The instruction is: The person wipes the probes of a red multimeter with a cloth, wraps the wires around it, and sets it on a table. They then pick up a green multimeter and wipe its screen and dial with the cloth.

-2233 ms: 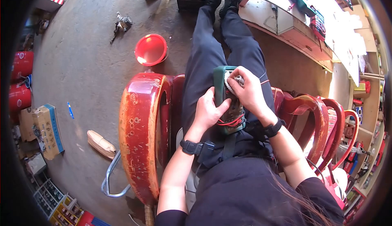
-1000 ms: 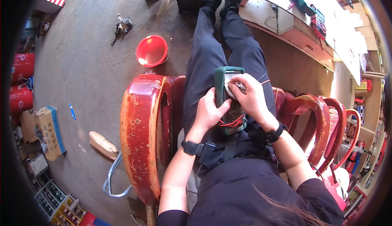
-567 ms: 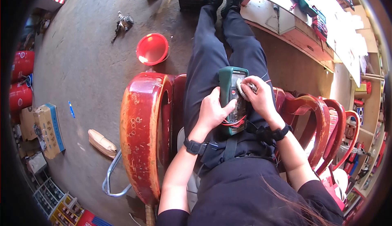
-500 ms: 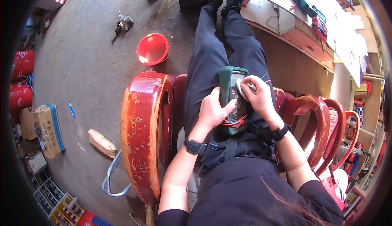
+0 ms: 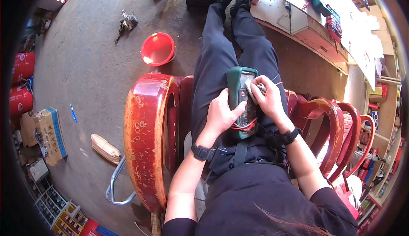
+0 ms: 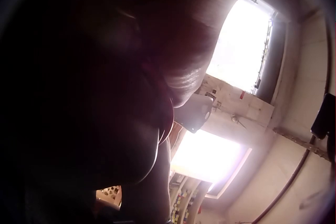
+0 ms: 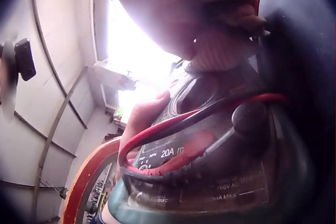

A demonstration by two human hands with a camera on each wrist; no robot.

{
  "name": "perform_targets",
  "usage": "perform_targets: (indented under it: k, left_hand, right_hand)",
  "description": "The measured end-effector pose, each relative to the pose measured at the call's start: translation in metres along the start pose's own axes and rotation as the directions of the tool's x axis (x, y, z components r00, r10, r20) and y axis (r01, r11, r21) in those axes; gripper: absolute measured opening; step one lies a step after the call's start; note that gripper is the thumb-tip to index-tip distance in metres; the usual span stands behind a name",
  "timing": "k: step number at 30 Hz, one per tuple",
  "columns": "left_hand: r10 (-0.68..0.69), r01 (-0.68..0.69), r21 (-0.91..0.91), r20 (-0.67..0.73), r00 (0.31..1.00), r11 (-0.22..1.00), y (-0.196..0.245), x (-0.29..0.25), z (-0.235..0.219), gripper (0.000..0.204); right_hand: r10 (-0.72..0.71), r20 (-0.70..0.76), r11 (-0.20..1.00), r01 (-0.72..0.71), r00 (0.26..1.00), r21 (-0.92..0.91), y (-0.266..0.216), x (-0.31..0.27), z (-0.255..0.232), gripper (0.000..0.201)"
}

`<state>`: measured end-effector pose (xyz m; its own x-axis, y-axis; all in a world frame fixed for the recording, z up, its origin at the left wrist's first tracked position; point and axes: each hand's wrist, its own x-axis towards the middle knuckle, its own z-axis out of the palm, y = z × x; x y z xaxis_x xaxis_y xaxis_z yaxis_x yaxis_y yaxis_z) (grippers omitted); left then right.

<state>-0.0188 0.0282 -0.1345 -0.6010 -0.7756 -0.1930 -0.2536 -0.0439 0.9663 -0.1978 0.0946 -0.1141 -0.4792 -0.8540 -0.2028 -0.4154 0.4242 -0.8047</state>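
Note:
A green-cased multimeter (image 5: 234,82) with a dark face lies on the person's lap, its top pointing away. The left hand (image 5: 222,111) grips its left side, the thumb over the face. A whitish ribbed cloth (image 5: 249,88) is pinched in the fingers of the right hand (image 5: 269,98) and touches the face near the screen. In the right wrist view the cloth (image 7: 218,50) lies beyond the dial (image 7: 195,94), and red and black leads (image 7: 157,132) cross the lower face. The left wrist view is mostly dark.
Red wooden chair arms (image 5: 144,129) stand at both sides. A red bucket (image 5: 158,49) and a metal part (image 5: 126,23) are on the floor ahead. A desk (image 5: 298,20) with other meters stands at the front right, shelves (image 5: 385,121) at the far right.
Compared with the earliest frame, the multimeter has shifted slightly right with both hands. The right hand with the cloth has moved from across the screen toward the face's right side.

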Motion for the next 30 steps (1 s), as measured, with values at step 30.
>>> perform_targets:
  k: [30]
  left_hand:
    - [-0.031, 0.031, -0.007, 0.014, 0.999, 0.999, 0.0011, -0.0008, -0.0011, 0.042]
  right_hand:
    - [0.048, -0.033, 0.988, -0.043, 0.998, 0.147, 0.0081, 0.0022, 0.0097, 0.014]
